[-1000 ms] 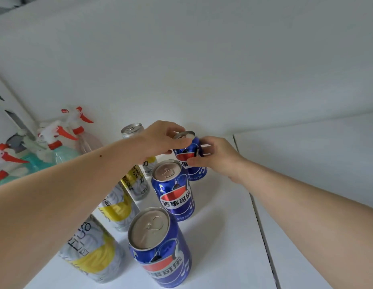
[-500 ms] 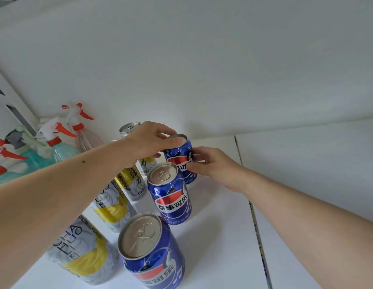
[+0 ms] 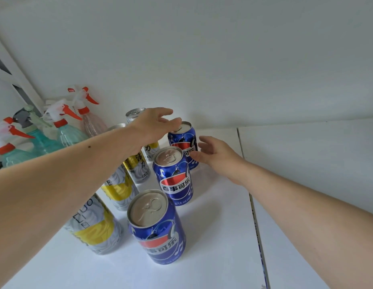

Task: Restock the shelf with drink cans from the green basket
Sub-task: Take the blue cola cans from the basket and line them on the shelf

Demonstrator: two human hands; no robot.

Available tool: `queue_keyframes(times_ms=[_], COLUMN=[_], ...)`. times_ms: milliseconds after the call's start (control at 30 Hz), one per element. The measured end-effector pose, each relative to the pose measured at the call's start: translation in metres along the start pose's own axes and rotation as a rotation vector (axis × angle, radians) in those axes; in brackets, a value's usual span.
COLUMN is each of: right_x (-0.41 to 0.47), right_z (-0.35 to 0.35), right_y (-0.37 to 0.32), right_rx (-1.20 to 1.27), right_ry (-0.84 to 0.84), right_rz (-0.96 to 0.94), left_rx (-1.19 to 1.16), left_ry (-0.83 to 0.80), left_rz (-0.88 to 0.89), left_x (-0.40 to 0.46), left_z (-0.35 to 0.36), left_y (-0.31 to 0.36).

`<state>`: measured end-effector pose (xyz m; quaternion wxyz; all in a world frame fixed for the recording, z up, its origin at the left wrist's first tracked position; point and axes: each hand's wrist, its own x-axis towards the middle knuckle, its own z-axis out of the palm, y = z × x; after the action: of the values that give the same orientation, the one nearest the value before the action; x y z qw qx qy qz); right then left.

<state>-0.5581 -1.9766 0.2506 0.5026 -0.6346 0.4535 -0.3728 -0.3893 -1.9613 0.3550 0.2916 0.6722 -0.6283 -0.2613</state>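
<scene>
Rear blue can [image 3: 183, 142] between both loosened hands

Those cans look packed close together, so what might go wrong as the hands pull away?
The left hand hovers right over the rear blue can; a brush could tip it. The right hand is open beside that can, near the middle blue can, which it could bump.

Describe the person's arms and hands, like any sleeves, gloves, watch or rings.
Both forearms are bare as far as the picture shows: no sleeves, gloves, watch or bracelet. The left hand and right hand show no rings on the fingers visible. The only marking is a small dark mole on the left forearm.
</scene>
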Motion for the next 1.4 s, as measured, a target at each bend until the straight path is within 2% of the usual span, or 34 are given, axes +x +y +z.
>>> queue_keyframes(times_ms=[133, 367, 600, 933, 1133, 1267, 1400], right_x=[-0.019, -0.073, -0.148, -0.244, -0.304, -0.331, -0.343], right_z=[0.0, 0.018, 0.041, 0.108, 0.174, 0.22, 0.271], right_y=[-0.01, -0.024, -0.036, -0.04, -0.015, 0.019, 0.063], right_rx=[-0.074, -0.143, -0.189, -0.254, -0.262, -0.276, -0.277], right_ry=[0.129, 0.404, 0.581, 0.584, 0.622, 0.555, 0.477], right_rz=[-0.031, -0.052, -0.042, -0.117, -0.222, -0.246, -0.188], left_rx=[-0.035, -0.095, -0.09, -0.165, -0.198, -0.229, -0.167], left_ry=[0.075, 0.105, 0.157, 0.366, 0.417, 0.397, 0.351], left_rz=[0.041, 0.129, 0.329, 0.435, 0.423, 0.373, 0.293], left_x=[-0.015, -0.057, -0.114, -0.235, -0.308, -0.344, -0.372], left_z=[-0.008, -0.02, -0.02, -0.021, 0.006, 0.021, 0.025], left_y=[0.003, 0.0, -0.008, -0.044, -0.118, -0.177, -0.246])
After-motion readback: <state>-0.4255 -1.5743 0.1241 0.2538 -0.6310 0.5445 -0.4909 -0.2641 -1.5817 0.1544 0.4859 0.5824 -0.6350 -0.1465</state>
